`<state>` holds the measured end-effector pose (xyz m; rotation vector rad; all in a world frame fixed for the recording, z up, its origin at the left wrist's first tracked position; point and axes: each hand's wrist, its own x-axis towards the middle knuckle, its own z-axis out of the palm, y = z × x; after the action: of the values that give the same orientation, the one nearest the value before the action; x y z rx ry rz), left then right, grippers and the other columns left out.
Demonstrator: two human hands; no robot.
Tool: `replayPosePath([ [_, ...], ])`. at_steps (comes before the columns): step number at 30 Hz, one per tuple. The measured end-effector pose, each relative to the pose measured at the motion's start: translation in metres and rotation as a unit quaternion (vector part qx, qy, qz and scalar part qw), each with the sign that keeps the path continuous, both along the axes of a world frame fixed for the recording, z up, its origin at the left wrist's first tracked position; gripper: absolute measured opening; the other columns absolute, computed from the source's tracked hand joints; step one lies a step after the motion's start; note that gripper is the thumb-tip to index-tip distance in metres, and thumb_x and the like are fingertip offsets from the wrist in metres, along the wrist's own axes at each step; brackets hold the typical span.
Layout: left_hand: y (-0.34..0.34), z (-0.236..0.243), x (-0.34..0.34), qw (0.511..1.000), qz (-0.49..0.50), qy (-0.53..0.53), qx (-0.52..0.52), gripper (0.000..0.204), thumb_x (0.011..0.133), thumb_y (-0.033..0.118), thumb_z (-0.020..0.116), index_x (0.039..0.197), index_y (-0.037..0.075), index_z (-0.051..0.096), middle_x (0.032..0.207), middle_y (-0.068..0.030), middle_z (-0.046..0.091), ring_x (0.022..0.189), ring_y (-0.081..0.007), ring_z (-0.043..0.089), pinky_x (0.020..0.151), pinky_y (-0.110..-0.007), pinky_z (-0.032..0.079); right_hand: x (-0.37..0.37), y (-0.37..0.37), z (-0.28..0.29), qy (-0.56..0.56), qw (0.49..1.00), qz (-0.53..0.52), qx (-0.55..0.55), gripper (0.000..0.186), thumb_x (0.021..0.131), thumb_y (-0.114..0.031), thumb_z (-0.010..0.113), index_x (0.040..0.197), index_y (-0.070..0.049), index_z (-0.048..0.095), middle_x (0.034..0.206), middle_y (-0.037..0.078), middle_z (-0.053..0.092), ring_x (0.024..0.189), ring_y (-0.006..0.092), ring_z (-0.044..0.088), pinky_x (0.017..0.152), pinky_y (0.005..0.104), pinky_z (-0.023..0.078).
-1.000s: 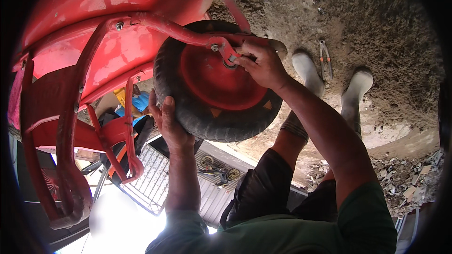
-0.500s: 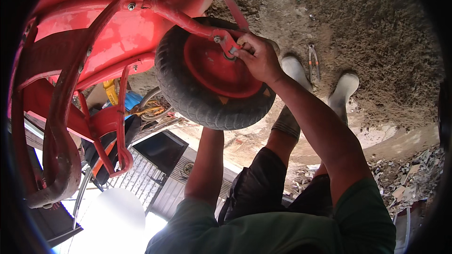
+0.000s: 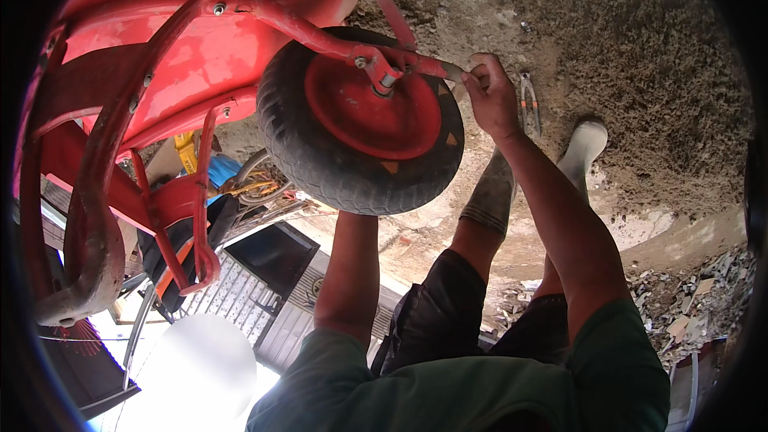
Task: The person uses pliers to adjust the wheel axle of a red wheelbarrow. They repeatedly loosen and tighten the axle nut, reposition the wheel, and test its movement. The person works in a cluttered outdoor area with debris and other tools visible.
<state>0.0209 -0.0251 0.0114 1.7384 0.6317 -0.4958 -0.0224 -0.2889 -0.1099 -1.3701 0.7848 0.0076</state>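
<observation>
A red wheelbarrow (image 3: 184, 48) is tipped up, its underside and frame showing. Its wheel, a black treaded tire (image 3: 320, 168) around a red rim (image 3: 344, 120), sits in the middle of the view. A metal axle end (image 3: 387, 82) shows at the bracket on the rim's near side. My right hand (image 3: 492, 96) has its thumb and fingers closed on the worn grey tip of the red frame bar (image 3: 428, 66), just right of the wheel. My left forearm (image 3: 348, 272) reaches up behind the tire, which hides my left hand.
Pliers with orange-marked handles (image 3: 530, 104) lie on the dirt by my boots (image 3: 588, 140). Red wheelbarrow legs (image 3: 104, 216) stand at the left. Behind them are a yellow object (image 3: 186, 152) and tangled cables (image 3: 260, 188). Rubble (image 3: 696, 304) lies at the lower right.
My right hand has left the axle bracket and moved right to the tip of the frame bar. The axle end is now uncovered. The wheel and frame have shifted slightly left.
</observation>
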Motion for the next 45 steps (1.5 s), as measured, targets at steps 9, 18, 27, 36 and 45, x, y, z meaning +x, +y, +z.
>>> replayPosePath([
  [9,0.003,0.009,-0.005,1.0,0.002,-0.004,0.019,0.076,0.095,0.057,0.048,0.149,0.006,0.036,0.145,-0.0148,0.047,0.135,-0.0272,0.046,0.113,-0.043,0.036,-0.148,-0.027,-0.128,0.426,0.869,0.175,-0.181,0.064,0.088,-0.029,0.067,0.144,-0.013,0.039,0.136,0.023,0.048,0.128,0.0416,0.049,0.103,0.0518,0.046],
  [18,0.004,0.029,-0.008,0.999,0.005,-0.014,0.041,0.073,0.094,0.053,0.053,0.148,0.005,0.037,0.142,-0.0157,0.05,0.133,-0.0269,0.048,0.112,-0.042,0.038,-0.137,0.007,-0.154,0.424,0.84,0.273,-0.201,0.063,0.087,-0.036,0.072,0.14,-0.017,0.042,0.135,0.017,0.05,0.127,0.0373,0.052,0.101,0.0502,0.049],
  [27,0.008,0.03,-0.01,0.999,0.004,-0.018,0.047,0.071,0.094,0.048,0.057,0.146,0.004,0.039,0.139,-0.0167,0.053,0.131,-0.0266,0.05,0.11,-0.041,0.039,-0.125,0.007,-0.173,0.433,0.823,0.289,-0.229,0.054,0.093,-0.042,0.064,0.134,-0.013,0.044,0.135,0.018,0.053,0.118,0.0394,0.06,0.093,0.0528,0.053],
  [36,0.012,0.021,-0.009,0.999,0.009,-0.029,0.04,0.069,0.093,0.043,0.062,0.145,0.003,0.04,0.136,-0.0177,0.056,0.13,-0.0263,0.052,0.109,-0.04,0.04,-0.116,0.014,-0.196,0.456,0.848,0.226,-0.149,0.035,0.101,-0.031,0.043,0.122,-0.013,0.065,0.127,0.02,0.062,0.113,0.0386,0.063,0.1,0.0527,0.049],
  [45,0.003,0.002,-0.018,0.999,0.027,-0.025,0.012,0.067,0.093,0.038,0.067,0.143,0.001,0.042,0.133,-0.0187,0.059,0.128,-0.026,0.054,0.107,-0.039,0.042,-0.148,-0.006,-0.161,0.119,0.979,0.136,-0.098,0.042,0.09,-0.012,0.057,0.131,-0.006,0.059,0.113,0.025,0.067,0.105,0.0458,0.064,0.09,0.0444,0.053],
])
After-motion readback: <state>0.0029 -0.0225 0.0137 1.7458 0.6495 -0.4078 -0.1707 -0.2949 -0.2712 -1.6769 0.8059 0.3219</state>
